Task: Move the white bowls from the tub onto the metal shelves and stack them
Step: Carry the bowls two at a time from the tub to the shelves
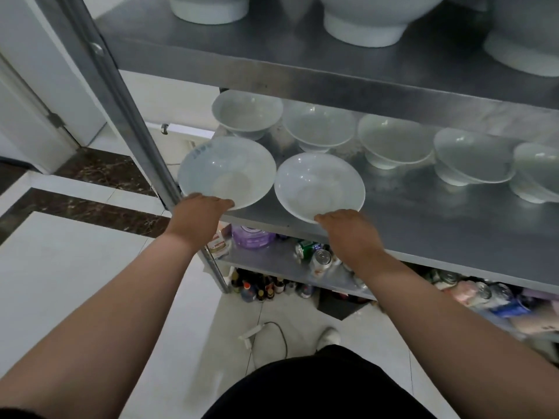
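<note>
My left hand [199, 210] grips the near rim of a white bowl [227, 172] at the left front corner of the middle metal shelf [423, 213]. To its right, my right hand [348, 228] holds the near rim of a second white bowl [319, 186] over the shelf's front edge. Whether either bowl rests on the shelf I cannot tell. Behind them several white bowls stand in a row, from the bowl at the left [246, 113] to stacked bowls [475, 158] at the right. The tub is out of sight.
The upper shelf [272, 46] carries larger white bowls [363, 19] just above my hands. A steel upright post [121, 95] stands left of the left bowl. Cans [320, 258], a purple bottle [252, 237] and small bottles fill the lower shelves. A cable [281, 334] lies on the tiled floor.
</note>
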